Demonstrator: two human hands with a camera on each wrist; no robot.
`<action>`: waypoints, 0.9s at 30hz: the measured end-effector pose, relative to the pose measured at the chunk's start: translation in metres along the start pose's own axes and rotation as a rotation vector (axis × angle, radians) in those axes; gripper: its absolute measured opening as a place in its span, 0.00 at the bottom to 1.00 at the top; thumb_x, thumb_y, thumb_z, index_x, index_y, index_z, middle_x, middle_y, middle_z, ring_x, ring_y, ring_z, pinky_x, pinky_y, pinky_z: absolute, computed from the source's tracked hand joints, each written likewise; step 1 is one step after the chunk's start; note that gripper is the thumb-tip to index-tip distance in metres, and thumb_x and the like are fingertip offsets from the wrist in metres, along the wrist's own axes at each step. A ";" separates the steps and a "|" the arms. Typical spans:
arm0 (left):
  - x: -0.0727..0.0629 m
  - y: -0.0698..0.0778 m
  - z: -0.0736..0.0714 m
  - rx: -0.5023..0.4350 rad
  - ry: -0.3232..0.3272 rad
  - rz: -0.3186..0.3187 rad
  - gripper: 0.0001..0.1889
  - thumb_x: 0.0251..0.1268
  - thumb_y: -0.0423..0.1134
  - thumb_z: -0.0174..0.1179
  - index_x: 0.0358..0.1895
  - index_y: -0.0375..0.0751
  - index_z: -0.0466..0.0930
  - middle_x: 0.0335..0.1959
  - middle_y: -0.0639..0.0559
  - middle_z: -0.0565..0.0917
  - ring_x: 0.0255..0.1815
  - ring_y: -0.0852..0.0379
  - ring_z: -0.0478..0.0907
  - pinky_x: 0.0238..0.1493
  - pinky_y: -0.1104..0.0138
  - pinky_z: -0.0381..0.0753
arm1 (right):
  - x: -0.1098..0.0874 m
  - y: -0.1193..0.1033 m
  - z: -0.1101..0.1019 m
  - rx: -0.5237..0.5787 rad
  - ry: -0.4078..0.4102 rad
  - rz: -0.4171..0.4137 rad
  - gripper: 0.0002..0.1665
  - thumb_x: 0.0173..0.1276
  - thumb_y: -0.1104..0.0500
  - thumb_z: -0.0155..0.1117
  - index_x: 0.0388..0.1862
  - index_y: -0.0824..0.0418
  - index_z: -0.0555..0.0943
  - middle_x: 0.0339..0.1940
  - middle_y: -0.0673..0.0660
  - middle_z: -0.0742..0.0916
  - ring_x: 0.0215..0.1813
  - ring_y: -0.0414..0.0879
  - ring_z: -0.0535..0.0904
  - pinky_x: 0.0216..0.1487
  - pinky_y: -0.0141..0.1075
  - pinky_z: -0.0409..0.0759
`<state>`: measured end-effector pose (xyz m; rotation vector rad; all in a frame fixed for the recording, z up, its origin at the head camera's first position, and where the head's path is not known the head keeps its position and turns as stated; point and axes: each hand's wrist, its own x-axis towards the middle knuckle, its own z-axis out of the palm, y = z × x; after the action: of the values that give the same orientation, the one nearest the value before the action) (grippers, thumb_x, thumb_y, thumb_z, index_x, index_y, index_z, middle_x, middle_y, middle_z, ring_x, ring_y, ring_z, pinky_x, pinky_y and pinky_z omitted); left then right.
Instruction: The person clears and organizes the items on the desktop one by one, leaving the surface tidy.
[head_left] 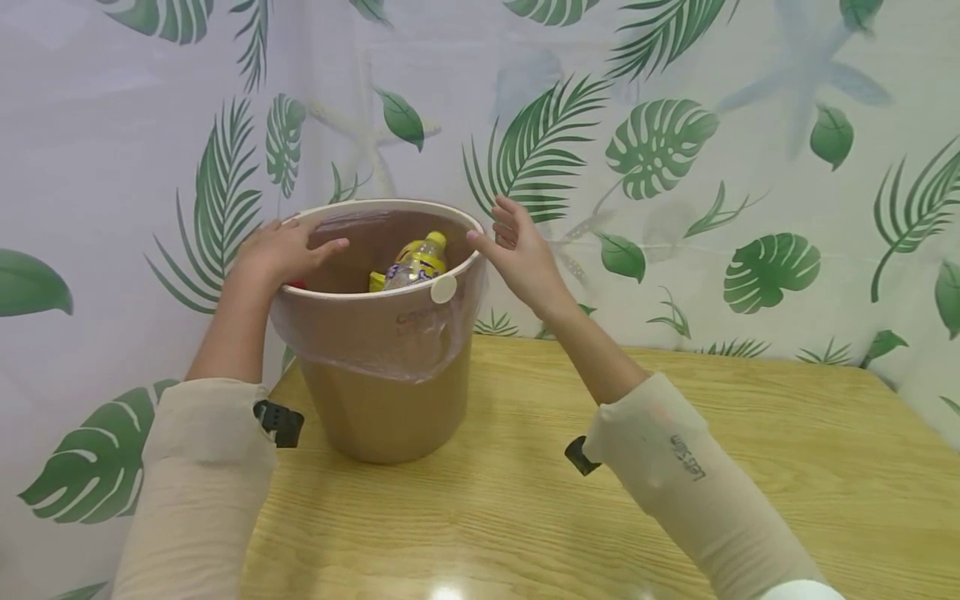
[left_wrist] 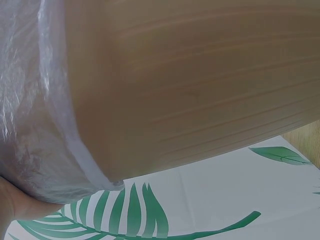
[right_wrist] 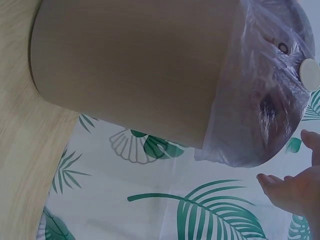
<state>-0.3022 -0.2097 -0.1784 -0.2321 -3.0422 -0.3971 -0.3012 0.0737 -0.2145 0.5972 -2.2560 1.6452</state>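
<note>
A brown trash can [head_left: 382, 408] stands on the table, a clear plastic bag folded over its pale rim [head_left: 352, 295]. The bag [right_wrist: 235, 115] hangs loosely down the outside. Inside lies a clear plastic bottle [head_left: 414, 265] with a yellow cap and label, and a bit of something red shows by the left wall. My left hand [head_left: 273, 254] rests at the rim's left side, its thumb extended over the opening. At the rim's right, my right hand [head_left: 525, 258] is held up with fingers spread and nothing in them; in the right wrist view it is apart from the bag.
The wood-grain table [head_left: 600, 508] extends to the right and toward me. Behind and to the left hangs a white cloth [head_left: 675, 250] printed with green leaves, close to the can. A pale round button [head_left: 444, 288] sits on the can's front, just under the rim.
</note>
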 end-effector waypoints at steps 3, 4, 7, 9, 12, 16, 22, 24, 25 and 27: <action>0.001 0.001 0.001 0.000 -0.003 0.005 0.38 0.68 0.60 0.39 0.71 0.37 0.47 0.69 0.30 0.50 0.69 0.32 0.40 0.64 0.42 0.42 | -0.003 0.004 -0.005 0.011 0.007 -0.001 0.40 0.65 0.54 0.61 0.70 0.63 0.54 0.67 0.61 0.66 0.67 0.50 0.62 0.63 0.33 0.61; 0.002 0.001 0.001 0.001 -0.003 0.008 0.38 0.68 0.60 0.39 0.71 0.37 0.47 0.69 0.30 0.50 0.69 0.32 0.40 0.64 0.42 0.42 | -0.005 0.005 -0.007 0.020 0.010 -0.002 0.40 0.65 0.54 0.60 0.70 0.62 0.55 0.67 0.61 0.66 0.67 0.50 0.62 0.63 0.33 0.61; 0.003 0.000 0.001 -0.003 -0.001 0.011 0.38 0.68 0.61 0.39 0.71 0.37 0.46 0.69 0.30 0.50 0.68 0.32 0.40 0.64 0.43 0.42 | -0.011 0.008 -0.013 0.031 0.015 -0.004 0.39 0.66 0.54 0.60 0.70 0.61 0.55 0.66 0.60 0.67 0.66 0.49 0.62 0.62 0.34 0.62; 0.004 -0.001 0.002 -0.010 0.012 0.011 0.39 0.68 0.61 0.38 0.72 0.36 0.46 0.69 0.29 0.48 0.69 0.32 0.38 0.64 0.43 0.40 | -0.015 0.010 -0.018 0.032 0.014 -0.008 0.38 0.66 0.54 0.60 0.70 0.60 0.56 0.66 0.59 0.67 0.66 0.49 0.63 0.62 0.35 0.63; 0.006 -0.003 0.002 -0.026 0.078 0.016 0.39 0.68 0.62 0.36 0.72 0.36 0.45 0.70 0.30 0.45 0.69 0.33 0.34 0.65 0.45 0.33 | -0.020 0.013 -0.026 0.021 0.007 -0.013 0.39 0.66 0.54 0.60 0.70 0.60 0.55 0.67 0.59 0.67 0.67 0.49 0.62 0.63 0.35 0.62; 0.005 -0.004 0.001 -0.007 0.259 0.038 0.38 0.68 0.63 0.32 0.72 0.40 0.45 0.71 0.34 0.43 0.70 0.39 0.29 0.65 0.49 0.25 | -0.027 0.016 -0.041 -0.006 0.005 -0.006 0.40 0.66 0.53 0.60 0.71 0.61 0.54 0.67 0.59 0.66 0.67 0.49 0.61 0.64 0.36 0.60; -0.006 0.015 -0.012 0.021 0.403 0.108 0.37 0.68 0.64 0.31 0.73 0.46 0.42 0.73 0.41 0.38 0.71 0.46 0.24 0.65 0.55 0.22 | -0.043 0.021 -0.066 -0.094 0.011 -0.028 0.40 0.67 0.54 0.59 0.71 0.62 0.52 0.68 0.60 0.65 0.68 0.50 0.60 0.65 0.39 0.59; -0.012 0.034 -0.015 0.056 0.422 0.159 0.37 0.68 0.64 0.32 0.74 0.47 0.41 0.73 0.42 0.38 0.71 0.47 0.24 0.65 0.56 0.21 | -0.050 0.023 -0.075 -0.153 0.020 -0.042 0.39 0.67 0.54 0.58 0.71 0.61 0.53 0.68 0.61 0.65 0.67 0.51 0.61 0.65 0.40 0.59; -0.016 0.046 -0.015 0.077 0.434 0.190 0.37 0.68 0.64 0.32 0.74 0.48 0.40 0.73 0.43 0.38 0.70 0.48 0.23 0.65 0.57 0.21 | -0.054 0.024 -0.080 -0.184 0.024 -0.050 0.39 0.67 0.53 0.58 0.71 0.62 0.53 0.68 0.61 0.64 0.67 0.52 0.61 0.65 0.40 0.59; -0.021 0.072 -0.010 0.130 0.462 0.264 0.37 0.68 0.64 0.33 0.74 0.49 0.40 0.73 0.44 0.37 0.70 0.50 0.23 0.65 0.60 0.20 | -0.061 0.028 -0.089 -0.266 0.033 -0.068 0.39 0.67 0.52 0.58 0.71 0.61 0.53 0.68 0.61 0.64 0.67 0.53 0.60 0.65 0.42 0.59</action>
<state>-0.2694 -0.1466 -0.1529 -0.4555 -2.5294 -0.1985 -0.2629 0.1753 -0.2380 0.5687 -2.3493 1.2845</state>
